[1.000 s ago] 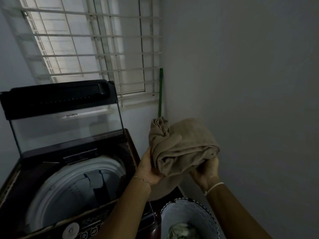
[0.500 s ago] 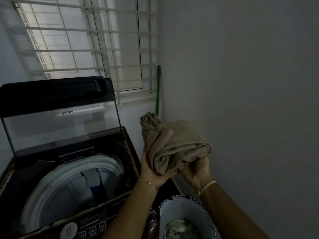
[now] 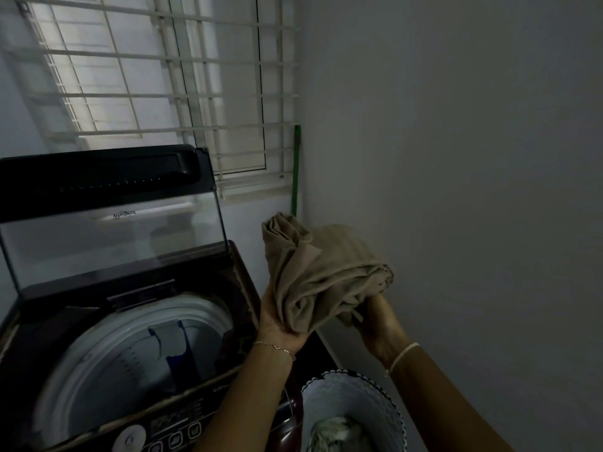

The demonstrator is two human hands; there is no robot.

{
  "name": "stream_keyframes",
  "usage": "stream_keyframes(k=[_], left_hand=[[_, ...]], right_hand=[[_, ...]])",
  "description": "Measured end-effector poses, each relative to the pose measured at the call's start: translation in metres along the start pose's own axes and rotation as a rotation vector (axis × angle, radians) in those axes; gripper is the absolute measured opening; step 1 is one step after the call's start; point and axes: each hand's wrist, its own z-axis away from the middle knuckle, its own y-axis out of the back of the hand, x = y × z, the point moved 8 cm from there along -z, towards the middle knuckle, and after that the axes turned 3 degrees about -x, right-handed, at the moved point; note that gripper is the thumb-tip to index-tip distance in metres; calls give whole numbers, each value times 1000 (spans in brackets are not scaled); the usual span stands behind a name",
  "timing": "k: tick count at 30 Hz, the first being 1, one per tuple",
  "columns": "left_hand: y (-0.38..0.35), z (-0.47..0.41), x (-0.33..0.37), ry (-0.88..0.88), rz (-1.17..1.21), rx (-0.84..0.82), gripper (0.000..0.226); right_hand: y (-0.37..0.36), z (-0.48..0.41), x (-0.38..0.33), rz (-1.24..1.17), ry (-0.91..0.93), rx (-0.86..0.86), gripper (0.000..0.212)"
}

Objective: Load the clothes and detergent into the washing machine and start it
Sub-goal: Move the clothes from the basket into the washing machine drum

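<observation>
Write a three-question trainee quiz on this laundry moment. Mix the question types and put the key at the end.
1. True or false: the lid of the washing machine stands open.
2. What do the left hand and the right hand hold together? A) a beige garment; B) a detergent bottle; C) a towel rail.
3. Fill in: the white basket sits to the machine's ____ side.
Key: 1 true; 2 A; 3 right.
</observation>
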Motion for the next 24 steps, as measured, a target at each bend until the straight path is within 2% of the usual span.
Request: stream_keyframes(k=[2,4,6,10,15,17,18,19,20,21,22,24], left_hand=[[-1,3,1,-20,36,4,59],[-3,7,1,-25,59,10,62],[-8,8,1,-29,77,-10,52],[-5,15,5,-40,64,73,44],[-6,25,12,-9,39,118,47],[-6,21,13,12,-58,78,64],[-13,24,14,24,-102,7,73],[-18,26,20,-9,-154,-15,75],[-9,24,24,-22,-234,26,66],[4,21,31,-48,-297,89,48],[9,20,35,-67,-311,82,30],[9,23,40,-17,-353,64,39]], right_hand=[[-5,10,5,-135,-47,-114,27],[-14,21,7,-306,-40,-289,55],[-20,28,4,-446,-4,-415,82],[-24,28,-11,-530,51,-476,99],[-21,11,-19,-533,51,-367,88],[-24,9,-19,-529,23,-361,87],[-25,8,-17,-521,9,-351,87],[-27,8,-16,-511,-6,-344,88],[-28,6,-15,-503,-15,-340,87],[-31,6,-14,-502,-23,-340,87],[-34,5,-14,-500,-28,-340,85],[-41,3,-10,-489,-62,-341,75]])
